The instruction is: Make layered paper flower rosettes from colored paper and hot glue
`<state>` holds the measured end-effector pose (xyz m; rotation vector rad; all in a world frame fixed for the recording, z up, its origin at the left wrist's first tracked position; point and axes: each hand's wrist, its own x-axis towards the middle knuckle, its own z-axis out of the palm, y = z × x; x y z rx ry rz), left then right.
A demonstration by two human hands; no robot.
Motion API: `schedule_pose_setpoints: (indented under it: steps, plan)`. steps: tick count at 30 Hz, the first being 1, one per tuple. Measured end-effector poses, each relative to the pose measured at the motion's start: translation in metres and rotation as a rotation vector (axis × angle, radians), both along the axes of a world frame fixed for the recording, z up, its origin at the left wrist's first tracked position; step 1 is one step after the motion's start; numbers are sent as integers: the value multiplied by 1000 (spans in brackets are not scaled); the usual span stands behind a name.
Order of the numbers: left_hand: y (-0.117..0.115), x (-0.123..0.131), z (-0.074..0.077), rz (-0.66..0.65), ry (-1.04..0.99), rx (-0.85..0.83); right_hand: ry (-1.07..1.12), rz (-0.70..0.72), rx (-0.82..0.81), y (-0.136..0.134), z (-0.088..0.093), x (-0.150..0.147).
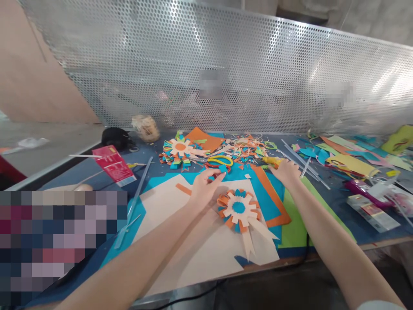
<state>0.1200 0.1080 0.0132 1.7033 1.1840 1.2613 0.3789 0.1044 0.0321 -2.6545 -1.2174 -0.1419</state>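
Note:
My left hand (206, 186) is above the pale paper sheets (174, 241), thumb and finger pinched on a small blue paper piece (223, 169). To the right, my right hand (286, 171) is closed around a yellow glue gun (271, 161), its body partly hidden by the fingers. Between my forearms a paper rosette (230, 209) of orange, blue and cream strips lies flat, with a blue centre and two cream tails. Just beyond my left fingertips rest scissors (220, 161) with yellow and red handles. An orange paper strip (183, 188) lies beside my left wrist.
Another rosette (180, 147) lies near paper scraps (248, 147) before a perforated metal panel (209, 56). Green paper (298, 219), a purple glue gun (364, 193) and clear glue sticks (300, 161) are at right. A red packet (112, 161) sits left, near a blurred-out person.

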Motion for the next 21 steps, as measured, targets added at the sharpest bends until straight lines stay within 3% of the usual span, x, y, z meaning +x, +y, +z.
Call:
schedule_pose_setpoints:
  steps: [7, 12, 21]
  plan:
    - [0, -1, 2, -1, -86, -66, 31, -19, 40, 0, 3, 6]
    - [-1, -2, 6, -14, -105, -84, -27, -43, 187, -4, 16, 8]
    - [-2, -1, 0, -54, 13, 28, -171, 122, 439, -6, 14, -5]
